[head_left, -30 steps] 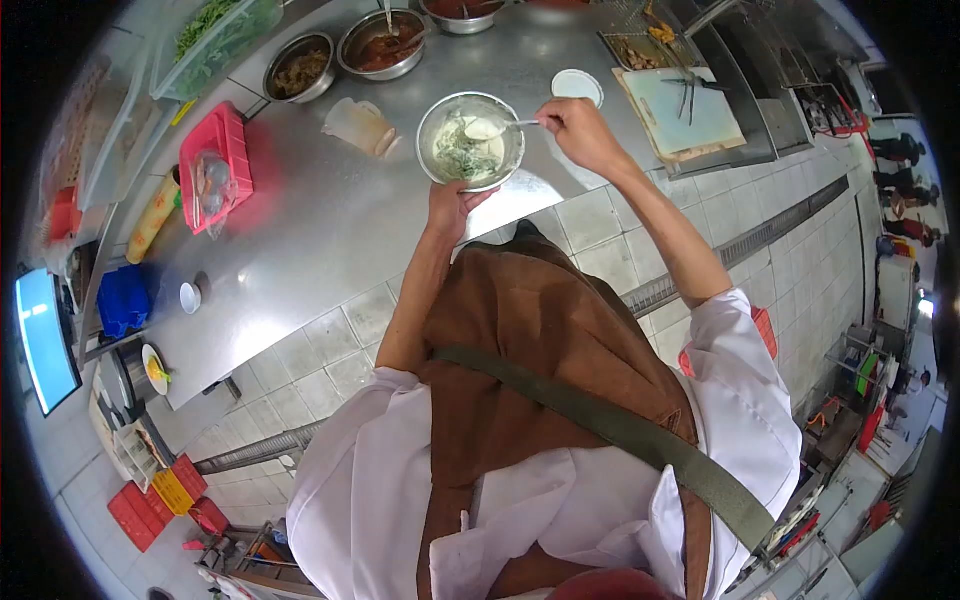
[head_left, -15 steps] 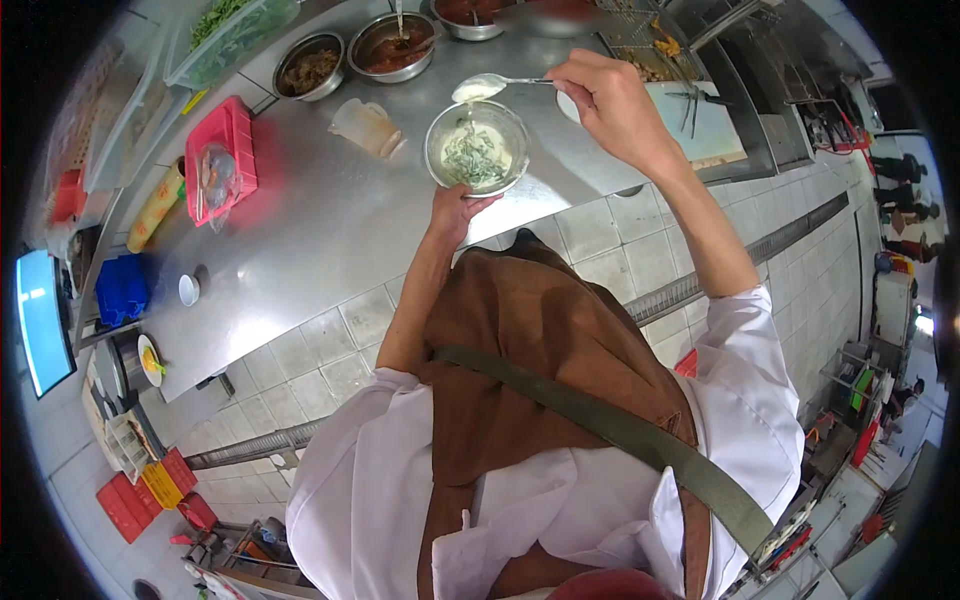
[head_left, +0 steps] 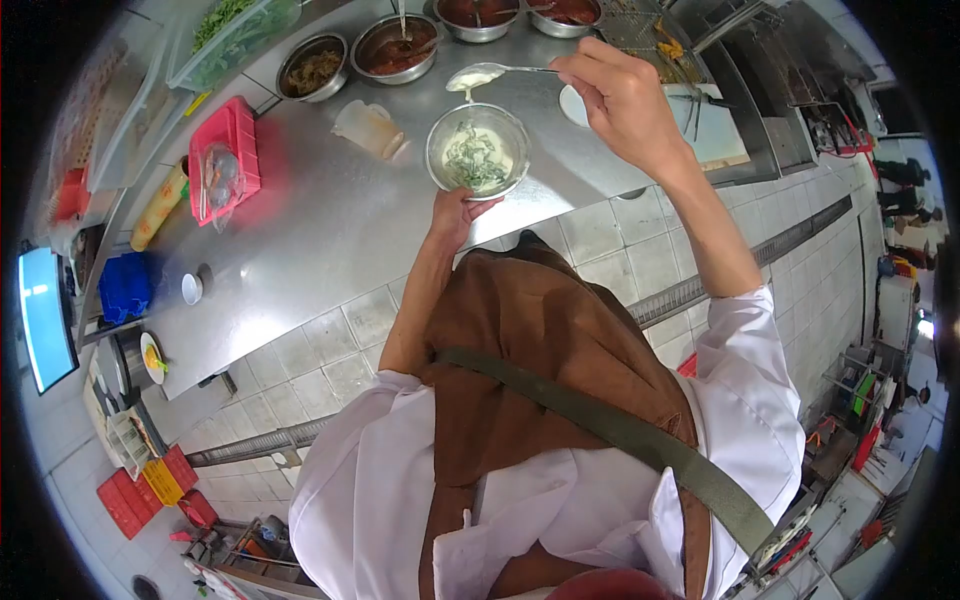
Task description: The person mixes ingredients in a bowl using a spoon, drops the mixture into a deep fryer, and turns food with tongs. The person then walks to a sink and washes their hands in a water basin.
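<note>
A metal bowl (head_left: 478, 152) holds a creamy white mixture with green herbs (head_left: 476, 160). My left hand (head_left: 460, 214) grips its near rim, fingers closed on it. Above the bowl, my right hand (head_left: 622, 104) pinches the handle of a metal spoon (head_left: 476, 76), raised and tilted over the far rim. White cream drips from the spoon toward the bowl. Beside the bowl, to the left, a translucent pitcher (head_left: 368, 130) lies on the steel table (head_left: 320, 220). A white round lid or dish (head_left: 573, 106) is partly hidden behind my right hand.
Bowls of food (head_left: 312, 68), (head_left: 394, 50) line the table's far edge. A pink basket (head_left: 225, 160) stands left, near a small white cup (head_left: 192, 290) and a plate (head_left: 153, 357). At right are a cutting board (head_left: 715, 135) and tongs (head_left: 690, 112). Distant people (head_left: 905, 205) appear far right.
My right hand has lifted the spoon out of the bowl and moved up and to the right. The left hand still holds the bowl, which has shifted slightly.
</note>
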The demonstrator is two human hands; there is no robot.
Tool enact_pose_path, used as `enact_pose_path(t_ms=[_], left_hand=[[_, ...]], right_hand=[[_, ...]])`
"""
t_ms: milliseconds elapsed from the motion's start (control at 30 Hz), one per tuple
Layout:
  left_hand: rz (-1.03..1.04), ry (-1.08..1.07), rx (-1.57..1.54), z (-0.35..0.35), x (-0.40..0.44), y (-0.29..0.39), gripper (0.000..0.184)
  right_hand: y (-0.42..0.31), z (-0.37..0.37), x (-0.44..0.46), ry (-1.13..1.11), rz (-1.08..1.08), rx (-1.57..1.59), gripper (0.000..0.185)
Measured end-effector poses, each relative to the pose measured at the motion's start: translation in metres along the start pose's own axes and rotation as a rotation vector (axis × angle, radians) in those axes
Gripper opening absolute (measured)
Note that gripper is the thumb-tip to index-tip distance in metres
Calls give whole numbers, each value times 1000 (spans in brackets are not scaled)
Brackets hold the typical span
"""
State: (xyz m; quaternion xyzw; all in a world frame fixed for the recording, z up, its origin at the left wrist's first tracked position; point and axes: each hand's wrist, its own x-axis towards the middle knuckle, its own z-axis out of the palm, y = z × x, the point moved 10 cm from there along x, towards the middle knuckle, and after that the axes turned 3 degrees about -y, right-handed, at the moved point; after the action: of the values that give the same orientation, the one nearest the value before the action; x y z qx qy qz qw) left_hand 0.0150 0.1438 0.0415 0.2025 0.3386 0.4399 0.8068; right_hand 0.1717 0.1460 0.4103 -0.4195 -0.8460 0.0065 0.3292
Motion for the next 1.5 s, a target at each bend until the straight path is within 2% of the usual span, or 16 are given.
enact_pose_path(t_ms=[167,367,467,533,600,700,833,933,1067,1167,1333,1500], left_hand=[[-8,-9,-14,-2,2,-2,51],[2,-9,8,-1,1,-1,48],[8,-8,19,-4,3,-3,48],[-12,-2,-10,-8,6,-7,51],[-39,-9,-4,-9,7,-12,52],[-86,-14,50,-8,5,-18,51],[-95,15,61,-2,1,-18,50],[-115,23,95,0,0,-21,49],[-162,4,66,-10,11,-38,49],[-226,-16,91,-16,11,-48,49],[-303,-18,84,-6,17,-64,49],[-332,-41,198,-11,38,-78,48]], right_hand=[[-6,-5,-1,42,-56,-15,25],[-2,4,-4,-3,-4,4,27],[15,58,-26,-153,17,-65,32],[32,118,-54,-277,119,5,33],[43,180,-86,-392,139,2,28],[63,213,-108,-428,283,-47,17],[88,199,-110,-305,381,-156,18],[89,196,-115,-214,460,-127,18],[80,237,-148,-360,507,33,18],[66,206,-154,-256,533,75,16],[85,211,-189,-256,737,-48,12],[104,187,-198,-45,862,12,12]])
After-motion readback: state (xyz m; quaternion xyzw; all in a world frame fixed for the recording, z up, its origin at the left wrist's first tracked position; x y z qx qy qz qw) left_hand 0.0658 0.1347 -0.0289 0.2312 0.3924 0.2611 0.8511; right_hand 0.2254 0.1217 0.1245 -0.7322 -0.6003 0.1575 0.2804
